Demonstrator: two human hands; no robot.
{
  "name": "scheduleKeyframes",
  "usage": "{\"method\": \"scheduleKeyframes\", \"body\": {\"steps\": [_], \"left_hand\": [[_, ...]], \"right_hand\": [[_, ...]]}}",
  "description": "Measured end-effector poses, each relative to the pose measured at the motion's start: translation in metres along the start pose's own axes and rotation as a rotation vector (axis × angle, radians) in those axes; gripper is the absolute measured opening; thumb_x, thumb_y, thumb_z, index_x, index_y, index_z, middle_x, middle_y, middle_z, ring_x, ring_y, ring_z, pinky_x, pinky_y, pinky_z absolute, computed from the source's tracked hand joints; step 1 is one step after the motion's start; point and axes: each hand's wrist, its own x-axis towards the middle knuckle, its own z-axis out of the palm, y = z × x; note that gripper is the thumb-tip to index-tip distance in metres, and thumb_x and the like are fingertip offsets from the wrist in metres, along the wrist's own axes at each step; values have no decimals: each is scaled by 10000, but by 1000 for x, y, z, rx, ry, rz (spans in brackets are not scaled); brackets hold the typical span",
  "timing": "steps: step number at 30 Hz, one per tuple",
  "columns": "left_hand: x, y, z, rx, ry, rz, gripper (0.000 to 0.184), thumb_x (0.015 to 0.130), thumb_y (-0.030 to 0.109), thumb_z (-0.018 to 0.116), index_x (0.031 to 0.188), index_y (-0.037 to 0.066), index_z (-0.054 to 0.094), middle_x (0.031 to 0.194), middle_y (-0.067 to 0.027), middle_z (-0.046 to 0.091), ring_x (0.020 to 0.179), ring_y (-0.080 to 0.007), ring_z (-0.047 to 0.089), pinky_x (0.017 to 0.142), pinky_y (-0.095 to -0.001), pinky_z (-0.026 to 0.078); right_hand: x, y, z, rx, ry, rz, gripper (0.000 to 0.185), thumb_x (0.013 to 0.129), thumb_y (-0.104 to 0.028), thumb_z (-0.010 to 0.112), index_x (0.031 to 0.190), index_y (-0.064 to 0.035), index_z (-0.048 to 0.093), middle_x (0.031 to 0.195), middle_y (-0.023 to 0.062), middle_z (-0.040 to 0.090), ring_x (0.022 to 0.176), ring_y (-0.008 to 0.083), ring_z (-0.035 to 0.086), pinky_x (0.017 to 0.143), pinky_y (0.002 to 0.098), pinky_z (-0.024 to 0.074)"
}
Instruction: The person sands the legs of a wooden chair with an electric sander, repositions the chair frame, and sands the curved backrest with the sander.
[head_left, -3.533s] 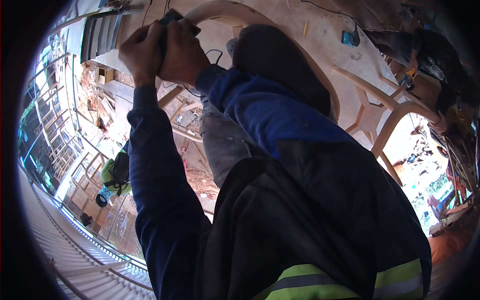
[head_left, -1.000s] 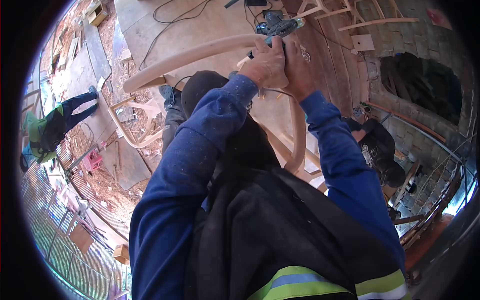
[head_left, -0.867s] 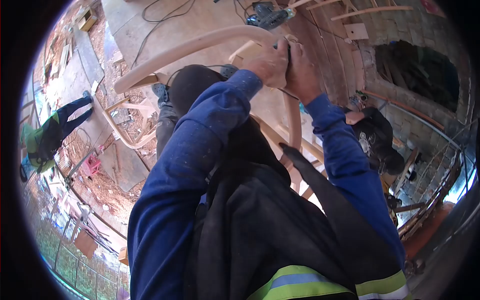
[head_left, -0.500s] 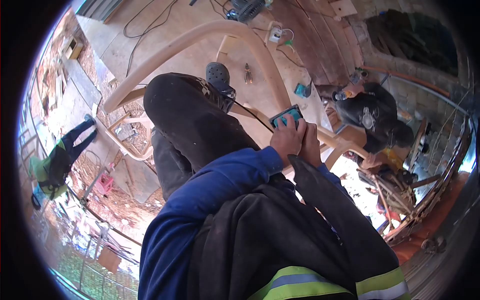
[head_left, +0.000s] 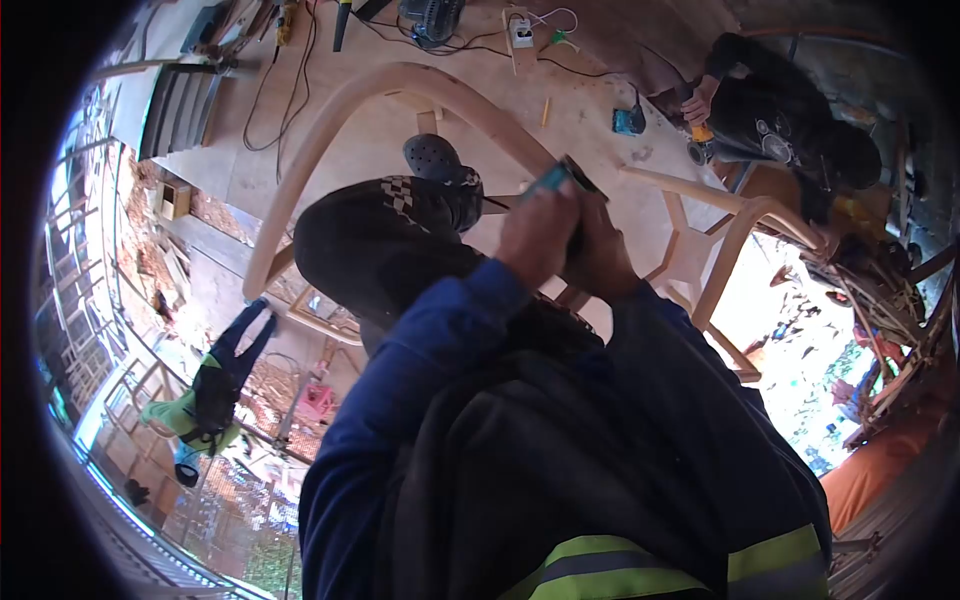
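Both of my hands are closed around a teal palm sander (head_left: 552, 182), which is tilted so its dark flat pad shows at the upper right. My left hand (head_left: 538, 232) wraps its near left side. On the right side, my right hand (head_left: 604, 250) grips it, the fingers partly hidden. Just beyond the sander runs a curved wooden chair frame (head_left: 480, 105), arching around my bent leg and shoe (head_left: 432, 156). Whether the sander touches the wood I cannot tell.
At right, a co-worker (head_left: 770, 115) holds a yellow power tool (head_left: 700, 140) near another wooden frame (head_left: 755, 210). A teal tool (head_left: 628, 121), a power outlet (head_left: 521, 33) and cords lie on the floor. Another person (head_left: 215, 390) stands at left.
The sander has been tipped up and moved slightly left and up in view, with both hands still on it. My view has shifted. The co-worker's yellow tool has moved lower relative to their body.
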Motion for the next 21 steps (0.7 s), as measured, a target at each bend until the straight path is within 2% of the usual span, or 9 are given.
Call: {"method": "scheduleKeyframes", "body": {"steps": [4, 7, 11, 16, 17, 19, 20, 21], "left_hand": [[2, 24, -9, -42, -127, -134, 327, 857, 17, 541, 1175, -53, 512, 984, -262, 648, 872, -449, 686, 718, -518, 567], [16, -7, -12, 11, 76, 25, 328, 810, -23, 598, 1131, -41, 535, 862, -261, 664, 838, -440, 700, 702, -523, 575], [42, -72, -61, 135, 238, 212, 412, 816, -1, 568, 1219, -68, 516, 861, -252, 666, 830, -464, 679, 734, -524, 560], [66, -86, -122, 180, 23, 62, 426, 822, -9, 567, 1239, -76, 511, 894, -266, 672, 849, -475, 675, 758, -539, 544], [66, -88, -124, 166, -14, 45, 431, 823, -12, 568, 1245, -77, 510, 902, -270, 673, 854, -478, 674, 764, -545, 542], [50, -88, -93, 174, 90, 185, 436, 818, -25, 575, 1245, -73, 496, 938, -282, 667, 885, -468, 680, 778, -540, 550], [41, -82, -75, 174, 142, 255, 440, 816, -32, 578, 1245, -71, 489, 956, -288, 664, 901, -463, 682, 785, -538, 554], [35, -69, -62, 97, 52, 202, 446, 817, -35, 583, 1249, -63, 476, 978, -292, 653, 901, -459, 684, 769, -530, 562]], "right_hand": [[-6, 9, -4, 7, -33, 86, 813, 731, -275, 851, 1379, -64, 409, 1275, 232, 549, 1138, 464, 603, 885, 546, 549], [28, -2, -2, 52, 20, -12, 832, 719, -283, 855, 1377, -46, 404, 1281, 238, 534, 1126, 462, 605, 873, 538, 559], [98, -35, 13, 109, 12, -161, 838, 683, -260, 864, 1337, -7, 405, 1240, 258, 532, 1050, 469, 630, 848, 518, 576], [149, -57, 30, 74, 136, -343, 813, 659, -232, 857, 1274, 46, 405, 1175, 274, 524, 975, 470, 649, 816, 500, 587], [144, -55, 30, 100, 115, -292, 821, 662, -243, 868, 1284, 28, 407, 1187, 265, 529, 1015, 470, 637, 838, 513, 576], [120, -46, 27, 155, 76, -187, 837, 668, -264, 889, 1305, -8, 411, 1212, 247, 537, 1093, 469, 615, 881, 540, 554], [104, -39, 23, 125, 97, -204, 824, 678, -263, 883, 1307, -12, 414, 1219, 240, 539, 1088, 466, 618, 886, 541, 552], [83, -29, 17, 93, 116, -219, 811, 687, -262, 876, 1309, -16, 416, 1226, 233, 540, 1083, 463, 621, 891, 541, 550]]}}
